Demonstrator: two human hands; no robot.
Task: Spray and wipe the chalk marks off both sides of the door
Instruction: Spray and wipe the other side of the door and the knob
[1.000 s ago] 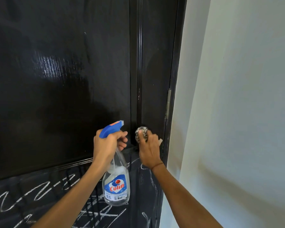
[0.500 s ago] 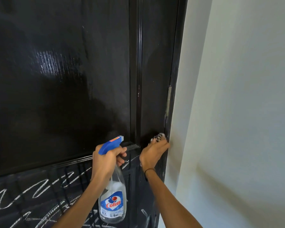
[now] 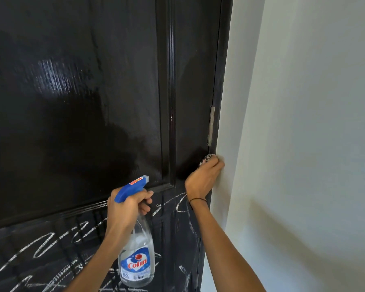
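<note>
A glossy black door (image 3: 76,102) fills the left of the view; its upper panel looks wet and free of marks. White chalk marks (image 3: 44,245) cover the lower panel. My left hand (image 3: 129,205) grips a clear spray bottle (image 3: 137,262) with a blue trigger head, hanging in front of the lower panel. My right hand (image 3: 202,175) holds a patterned cloth (image 3: 207,158) bunched against the door's right stile, by the hinge edge. Most of the cloth is hidden under my fingers.
A metal hinge (image 3: 211,125) sits on the door's right edge just above my right hand. A pale wall (image 3: 303,144) runs along the right side, close to the door frame (image 3: 223,60).
My right hand has slid the cloth from the middle moulding rightward to the hinge edge. The spray bottle in my left hand has dropped slightly lower.
</note>
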